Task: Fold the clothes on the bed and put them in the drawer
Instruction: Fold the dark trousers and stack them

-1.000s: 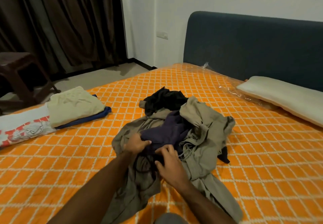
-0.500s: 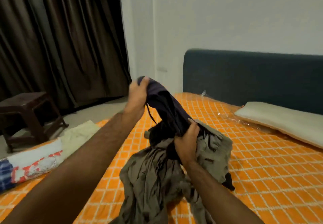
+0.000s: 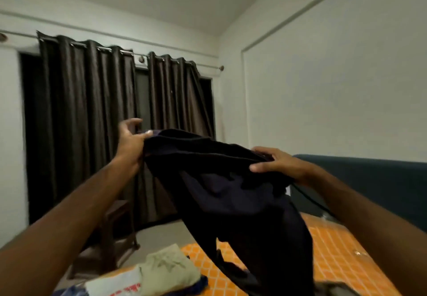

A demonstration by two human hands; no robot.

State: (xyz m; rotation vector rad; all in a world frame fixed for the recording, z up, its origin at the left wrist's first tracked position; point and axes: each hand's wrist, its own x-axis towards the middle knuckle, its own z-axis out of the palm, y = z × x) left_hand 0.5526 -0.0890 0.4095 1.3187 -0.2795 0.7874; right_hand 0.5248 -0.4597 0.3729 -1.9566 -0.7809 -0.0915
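The dark garment hangs unfolded in the air above the bed, the left hand pinching its edge at 10 o'clock and the right hand gripping it at 3, while a small folded pile already lies at 7 o'clock; no drawer is visible, so most work remains.

Two bare forearms showing from the lower corners, no sleeves covering them, left hand and right hand wearing no rings, watch or gloves
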